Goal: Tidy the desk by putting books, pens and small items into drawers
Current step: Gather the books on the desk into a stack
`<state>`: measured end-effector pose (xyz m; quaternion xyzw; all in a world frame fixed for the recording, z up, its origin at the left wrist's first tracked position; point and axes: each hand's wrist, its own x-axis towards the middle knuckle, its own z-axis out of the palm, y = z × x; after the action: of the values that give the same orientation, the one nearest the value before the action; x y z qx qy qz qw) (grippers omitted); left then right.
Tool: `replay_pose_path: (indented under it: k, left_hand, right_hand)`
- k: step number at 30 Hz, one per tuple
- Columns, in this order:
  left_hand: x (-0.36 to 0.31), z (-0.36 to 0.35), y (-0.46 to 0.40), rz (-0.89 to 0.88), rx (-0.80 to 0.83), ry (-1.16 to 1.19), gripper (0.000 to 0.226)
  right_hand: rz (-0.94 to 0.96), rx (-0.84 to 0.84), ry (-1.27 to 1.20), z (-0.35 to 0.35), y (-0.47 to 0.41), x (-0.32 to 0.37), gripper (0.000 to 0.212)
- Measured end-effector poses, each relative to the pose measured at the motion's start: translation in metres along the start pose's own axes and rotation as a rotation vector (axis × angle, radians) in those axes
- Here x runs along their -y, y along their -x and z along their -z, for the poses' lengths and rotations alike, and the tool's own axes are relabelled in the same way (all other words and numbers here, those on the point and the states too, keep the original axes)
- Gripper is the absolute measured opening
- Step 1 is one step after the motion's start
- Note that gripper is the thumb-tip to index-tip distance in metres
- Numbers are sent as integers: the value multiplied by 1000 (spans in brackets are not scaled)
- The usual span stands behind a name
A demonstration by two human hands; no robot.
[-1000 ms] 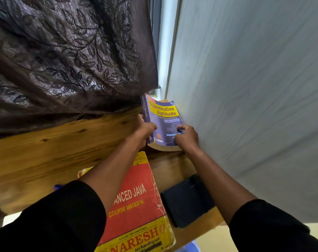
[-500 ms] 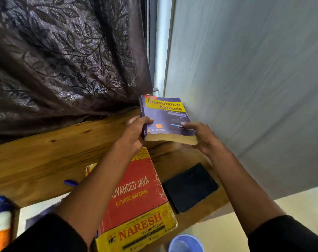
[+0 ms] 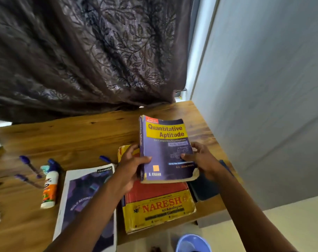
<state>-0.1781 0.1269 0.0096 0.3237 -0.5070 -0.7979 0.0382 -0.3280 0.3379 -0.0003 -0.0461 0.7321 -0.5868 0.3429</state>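
A thick purple book titled Quantitative Aptitude (image 3: 165, 142) is held in both hands above the wooden desk (image 3: 72, 139). My left hand (image 3: 131, 166) grips its spine edge, thumb on the cover. My right hand (image 3: 200, 159) grips its right edge near the curled lower corner. Under it lies a red and yellow Naresh book (image 3: 158, 206) flat on the desk. A purple and white notebook (image 3: 85, 197) lies to the left, partly under my left forearm. Blue pens (image 3: 29, 164) and a glue bottle (image 3: 50, 186) lie further left.
A dark flat case (image 3: 203, 188) sits on the desk's right side, mostly hidden by my right arm. A dark leaf-patterned curtain (image 3: 92, 51) hangs behind the desk, a grey wall (image 3: 263, 88) stands on the right. A blue tub (image 3: 192, 242) shows on the floor below the desk edge.
Both hands have drawn the purple book back from the far corner by the wall toward me, over the Naresh book. The view has swung left, revealing pens, glue and notebook.
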Motion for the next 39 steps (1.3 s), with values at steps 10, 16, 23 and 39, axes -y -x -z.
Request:
replay_pose_path:
  k: [10, 16, 23, 39]
  left_hand:
    - [34, 53, 23, 25, -162, -372, 30]
    - [35, 56, 22, -118, -295, -701, 27]
    - [37, 55, 27, -281, -412, -989, 31]
    - [51, -76, 21, -807, 24, -1326, 48]
  right_hand:
    - [-30, 41, 248, -42, 21, -22, 53]
    - [57, 12, 450, -47, 30, -19, 40]
    - [182, -45, 739, -53, 32, -20, 34]
    - [160, -564, 895, 12, 53, -31, 49]
